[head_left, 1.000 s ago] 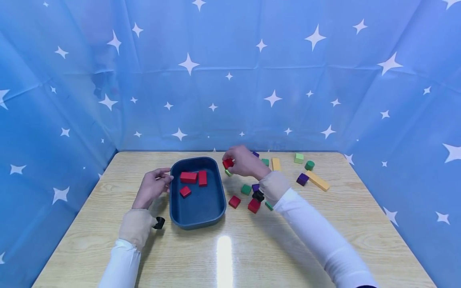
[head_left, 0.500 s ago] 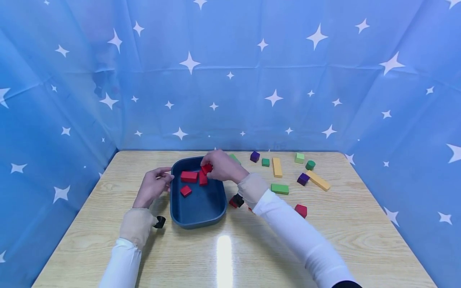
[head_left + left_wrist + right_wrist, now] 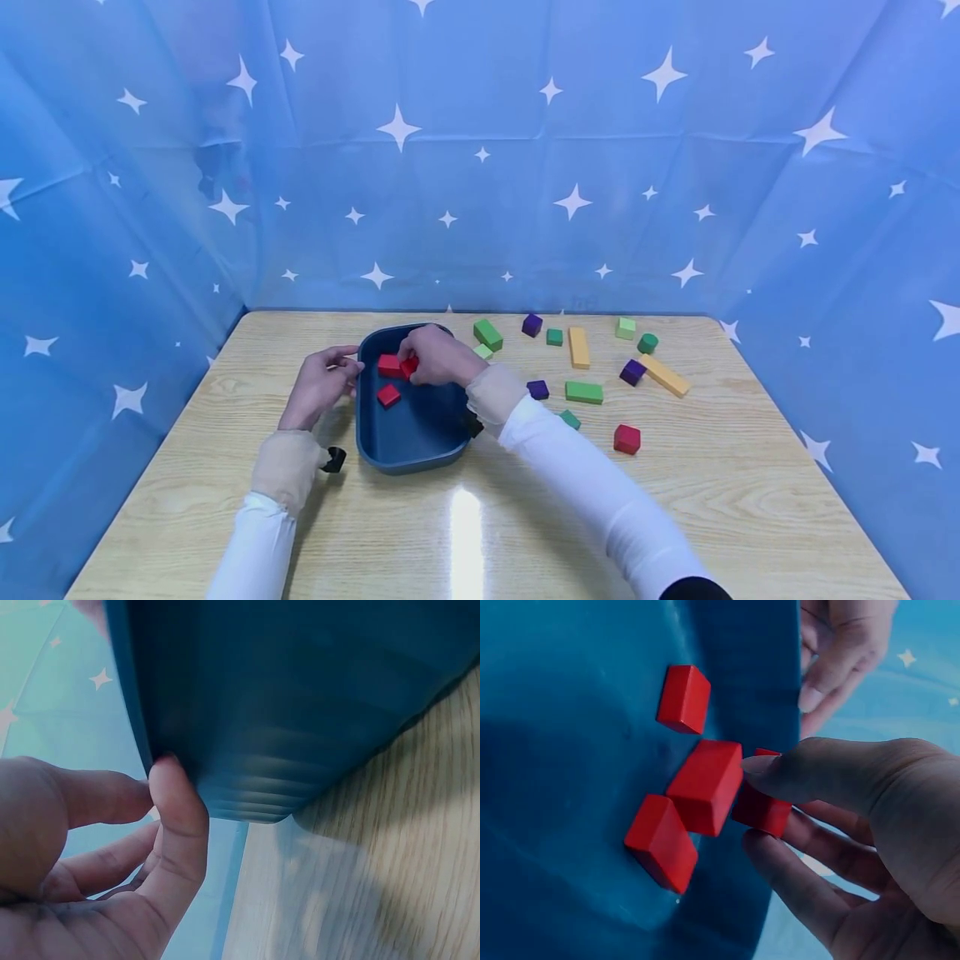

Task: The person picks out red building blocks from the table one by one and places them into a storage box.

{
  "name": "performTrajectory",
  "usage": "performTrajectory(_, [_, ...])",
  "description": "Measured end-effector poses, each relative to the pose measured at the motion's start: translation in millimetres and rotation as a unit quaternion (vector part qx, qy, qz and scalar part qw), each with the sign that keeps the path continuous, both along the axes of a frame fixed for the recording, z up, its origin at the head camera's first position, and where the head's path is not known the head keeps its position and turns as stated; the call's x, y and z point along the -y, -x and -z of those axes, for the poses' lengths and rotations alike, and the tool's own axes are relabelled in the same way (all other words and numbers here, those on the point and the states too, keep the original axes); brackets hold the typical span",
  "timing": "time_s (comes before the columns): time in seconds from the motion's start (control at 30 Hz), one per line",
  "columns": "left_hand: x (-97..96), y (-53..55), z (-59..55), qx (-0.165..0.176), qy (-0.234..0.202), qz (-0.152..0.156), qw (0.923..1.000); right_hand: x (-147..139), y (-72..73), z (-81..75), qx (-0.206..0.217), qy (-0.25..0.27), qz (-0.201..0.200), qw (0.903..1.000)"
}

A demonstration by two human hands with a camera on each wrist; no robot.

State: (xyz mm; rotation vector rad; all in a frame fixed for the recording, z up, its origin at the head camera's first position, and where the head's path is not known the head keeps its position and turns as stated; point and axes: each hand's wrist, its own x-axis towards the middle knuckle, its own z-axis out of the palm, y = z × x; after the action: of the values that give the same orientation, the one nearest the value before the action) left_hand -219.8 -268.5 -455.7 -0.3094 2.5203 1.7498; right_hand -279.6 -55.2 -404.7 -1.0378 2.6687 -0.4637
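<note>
Left hand (image 3: 318, 387): I pinch the bin (image 3: 416, 437) at its left rim, probably for steadiness | right hand (image 3: 442, 357): fingertips gripping held block (image 3: 762, 811) over bin, likely for precision

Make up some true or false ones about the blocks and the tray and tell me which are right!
1. The right hand pinches a red block with its fingers. True.
2. The left hand holds a green block. False: the left hand touches the rim of the tray.
3. Besides the pinched one, three other red blocks lie in the tray. True.
4. The cylinder is purple. False: the cylinder is green.
5. Two yellow planks lie on the table. True.
6. No red is left on the table. False: a red cube sits on the table, outside the tray.
</note>
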Motion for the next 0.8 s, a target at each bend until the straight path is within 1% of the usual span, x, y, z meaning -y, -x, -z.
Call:
performTrajectory(0.2, [-0.3,-0.9,-0.5,-0.002,0.004,0.002,1.0000,14,-0.1,7.8,0.011,-0.040,0.000,0.9991])
performTrajectory(0.37, [-0.9,-0.2,-0.8,0.005,0.000,0.000,1.0000,20,0.1,13.0,0.018,-0.060,-0.009,0.9980])
performTrajectory(0.67, [0.7,1.1,0.2,0.006,-0.001,0.001,1.0000,25,-0.1,16.6,0.037,-0.088,0.011,0.9954])
performTrajectory(0.8, [1.1,0.8,1.2,0.003,0.002,0.001,1.0000,28,-0.8,18.2,0.038,-0.107,0.006,0.9935])
